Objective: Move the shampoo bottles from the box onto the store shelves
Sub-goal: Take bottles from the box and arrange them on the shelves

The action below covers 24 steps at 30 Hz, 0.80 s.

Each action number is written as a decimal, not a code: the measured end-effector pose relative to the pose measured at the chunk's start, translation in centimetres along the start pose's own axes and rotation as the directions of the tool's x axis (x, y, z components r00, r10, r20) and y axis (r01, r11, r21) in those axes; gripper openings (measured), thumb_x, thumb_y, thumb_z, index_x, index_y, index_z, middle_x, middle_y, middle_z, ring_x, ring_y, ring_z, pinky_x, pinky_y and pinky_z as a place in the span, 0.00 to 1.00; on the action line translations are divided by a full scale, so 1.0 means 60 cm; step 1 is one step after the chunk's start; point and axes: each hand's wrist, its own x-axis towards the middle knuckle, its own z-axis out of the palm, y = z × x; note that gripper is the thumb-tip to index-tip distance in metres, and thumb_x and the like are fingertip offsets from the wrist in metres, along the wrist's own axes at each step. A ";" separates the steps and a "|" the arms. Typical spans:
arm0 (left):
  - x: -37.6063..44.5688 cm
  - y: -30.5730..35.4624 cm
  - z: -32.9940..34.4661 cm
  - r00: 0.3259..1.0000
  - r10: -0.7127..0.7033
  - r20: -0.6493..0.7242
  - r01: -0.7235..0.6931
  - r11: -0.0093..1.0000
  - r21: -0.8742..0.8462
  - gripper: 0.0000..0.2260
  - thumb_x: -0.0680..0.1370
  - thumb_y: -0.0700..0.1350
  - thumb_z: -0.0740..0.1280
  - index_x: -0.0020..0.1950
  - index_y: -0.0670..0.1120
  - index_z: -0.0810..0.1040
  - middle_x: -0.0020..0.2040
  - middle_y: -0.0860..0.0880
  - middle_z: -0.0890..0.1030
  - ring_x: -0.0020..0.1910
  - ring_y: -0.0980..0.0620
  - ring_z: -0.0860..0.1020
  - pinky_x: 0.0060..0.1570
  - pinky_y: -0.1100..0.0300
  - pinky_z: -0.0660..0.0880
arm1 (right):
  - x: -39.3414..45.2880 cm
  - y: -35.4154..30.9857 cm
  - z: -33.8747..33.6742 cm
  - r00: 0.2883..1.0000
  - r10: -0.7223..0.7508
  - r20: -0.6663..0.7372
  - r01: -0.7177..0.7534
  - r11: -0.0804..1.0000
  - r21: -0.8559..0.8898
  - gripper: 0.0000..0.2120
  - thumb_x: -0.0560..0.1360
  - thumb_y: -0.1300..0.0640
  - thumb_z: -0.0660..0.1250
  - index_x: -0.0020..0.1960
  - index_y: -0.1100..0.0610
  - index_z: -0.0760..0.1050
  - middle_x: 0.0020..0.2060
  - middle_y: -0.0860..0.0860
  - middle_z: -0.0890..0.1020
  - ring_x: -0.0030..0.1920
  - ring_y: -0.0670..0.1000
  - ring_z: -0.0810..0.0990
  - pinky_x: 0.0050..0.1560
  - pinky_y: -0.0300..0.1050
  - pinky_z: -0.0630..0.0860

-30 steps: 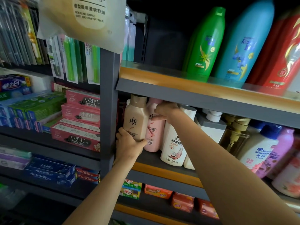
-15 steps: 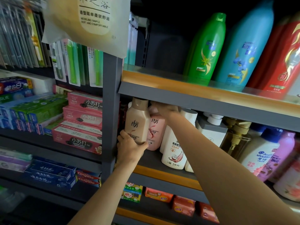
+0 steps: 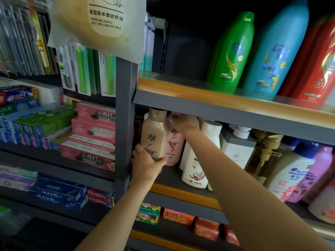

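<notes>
We see our left hand [image 3: 146,164] curled round the base of a beige shampoo bottle [image 3: 154,136], which stands upright at the far left of the middle shelf [image 3: 174,178], just beside the grey upright post [image 3: 124,113]. The bottle's cap sits right under the edge of the shelf above, and whether its base rests on the board or is lifted off it we cannot tell, since our fingers cover it.

Our right hand [image 3: 184,122] reaches in at the top of a pink shampoo bottle [image 3: 174,149] just behind and to the right of the beige one. The fingers are curled over its cap, but the cap itself is hidden by the hand and the shelf edge, so the grip is only partly seen. The pink bottle touches or nearly touches the beige one; the gap is not clear.

To the right stand a white bottle [image 3: 194,169], a grey-topped white pump bottle [image 3: 236,149], an amber pump bottle [image 3: 264,156] and a white bottle with a blue cap [image 3: 291,171], the last ones blurred and partly cut off by our right forearm. On the upper shelf [image 3: 199,93] stand a green bottle [image 3: 233,55], a blue bottle [image 3: 277,57] and a red bottle [image 3: 315,69], the red one cut off at the frame edge. Pink toothpaste boxes [image 3: 94,134] are stacked to the left of the post. The box of the task is out of view.
</notes>
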 end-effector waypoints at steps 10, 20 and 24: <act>0.002 -0.006 0.000 1.000 0.017 0.009 -0.017 1.000 0.009 0.39 0.66 0.53 0.75 0.68 0.41 0.59 0.64 0.41 0.68 0.62 0.41 0.71 0.56 0.50 0.71 | -0.023 0.034 0.057 0.958 -0.194 -0.213 0.098 0.914 -0.393 0.27 0.78 0.61 0.57 0.74 0.57 0.53 0.70 0.56 0.60 0.67 0.61 0.65 0.55 0.51 0.73; 0.000 -0.010 -0.005 0.998 0.049 0.042 -0.050 0.998 0.027 0.38 0.65 0.54 0.76 0.66 0.42 0.60 0.64 0.43 0.69 0.61 0.42 0.73 0.53 0.50 0.74 | -0.075 0.065 0.081 0.885 -0.347 -0.309 0.299 0.935 -0.193 0.33 0.75 0.65 0.60 0.76 0.58 0.50 0.73 0.62 0.55 0.67 0.64 0.65 0.51 0.51 0.74; -0.015 -0.001 0.005 0.991 0.116 0.073 -0.122 0.989 0.082 0.32 0.71 0.54 0.70 0.67 0.40 0.59 0.64 0.42 0.69 0.58 0.39 0.74 0.45 0.49 0.75 | -0.124 0.106 0.112 0.927 -0.293 -0.235 0.275 0.956 -0.106 0.24 0.78 0.58 0.60 0.71 0.60 0.58 0.64 0.57 0.66 0.58 0.58 0.73 0.44 0.43 0.69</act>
